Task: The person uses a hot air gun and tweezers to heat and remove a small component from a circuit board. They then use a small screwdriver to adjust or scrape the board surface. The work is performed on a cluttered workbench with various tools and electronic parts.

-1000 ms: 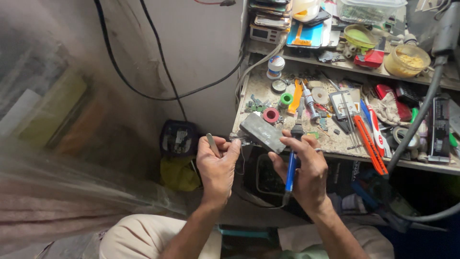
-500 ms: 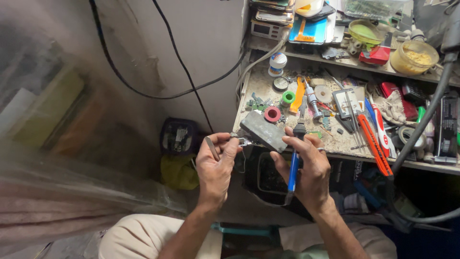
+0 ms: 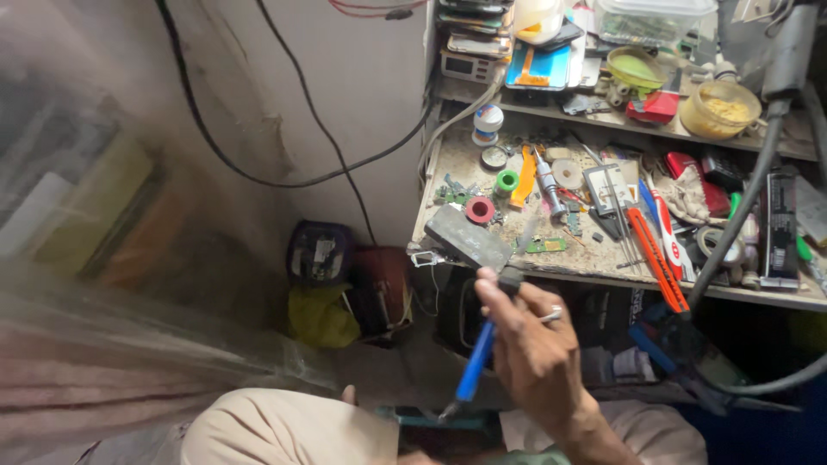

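Right hand (image 3: 538, 357) grips a flat grey rectangular device (image 3: 468, 238), scuffed and dusty, held tilted at the front edge of the cluttered workbench shelf (image 3: 603, 267). Fingers are closed around the device's lower right end; the same hand also carries a blue-handled tool (image 3: 476, 366), its tip pointing down toward the lap. A small metal bracket (image 3: 424, 257) sticks out at the device's left end. Left hand is out of view.

On the shelf just behind the device: red tape roll (image 3: 480, 209), green tape roll (image 3: 507, 181), orange plastic pry tool (image 3: 523, 176), small green circuit board (image 3: 545, 244). Upper shelf: blue flat package (image 3: 538, 67), clear lidded plastic box (image 3: 656, 19), round tub with yellow contents (image 3: 719, 109). Below the shelf: dark pouch with a pale label (image 3: 319, 252) sitting above a yellow bag (image 3: 323, 314).
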